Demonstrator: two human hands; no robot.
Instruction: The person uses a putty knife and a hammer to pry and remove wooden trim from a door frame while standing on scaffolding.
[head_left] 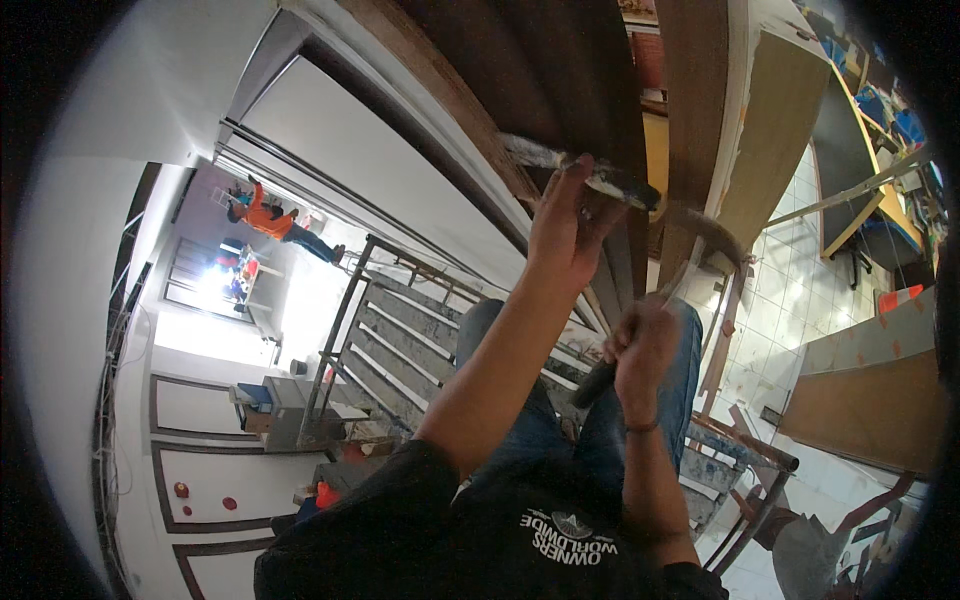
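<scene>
My left hand (572, 225) is raised against the dark brown wooden boards (540, 70), fingers closed round a short, white-smeared, chisel-like tool (625, 187). One end of that tool meets the wood's edge; its dark end points right. Lower and to the right, my right hand (645, 340) grips a hammer by its dark handle (596, 384). The hammer's head (705, 238) is smeared by motion, close to the dark end of the held tool. Whether the two touch, I cannot tell.
Beneath me is a slatted metal scaffold platform (400, 340) with tube rails. A person in an orange top (268, 218) works far off at left. Right of the boards are a dark-topped desk (850, 150), an orange cone (900, 298) and a brown panel (865, 405).
</scene>
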